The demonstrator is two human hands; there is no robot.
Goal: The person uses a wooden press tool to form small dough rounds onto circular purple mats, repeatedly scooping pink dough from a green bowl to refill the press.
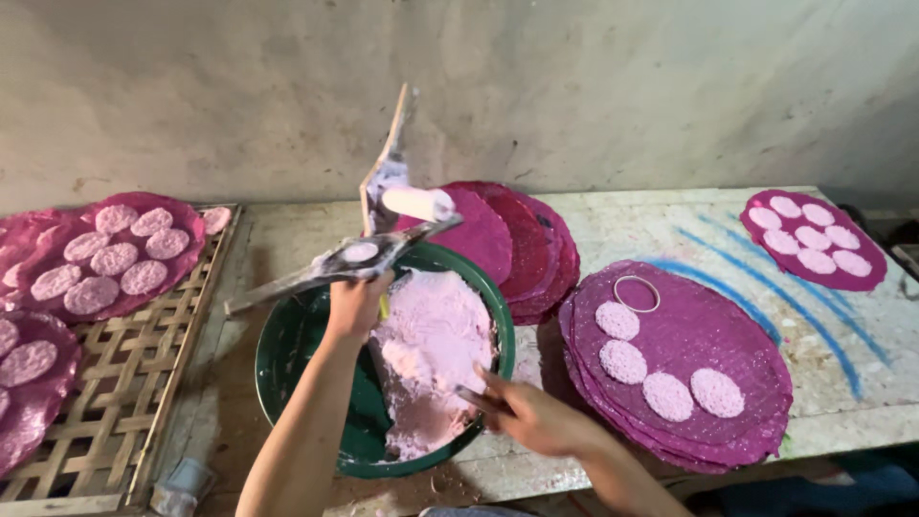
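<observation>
Pink paste (431,345) heaped in green basin (287,354), just under both hands. Left hand (356,304) clenched around press tool (345,260); right hand (536,416) gripping scraper (476,396) at paste edge. Best scooped in even portions, tool kept level.

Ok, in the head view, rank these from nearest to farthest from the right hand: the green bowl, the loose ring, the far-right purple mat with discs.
1. green bowl: right beside the right hand, which rests at its rim.
2. loose ring: up and to the right, lying on the stacked purple mats.
3. far-right purple mat: at the table's back right corner.
</observation>
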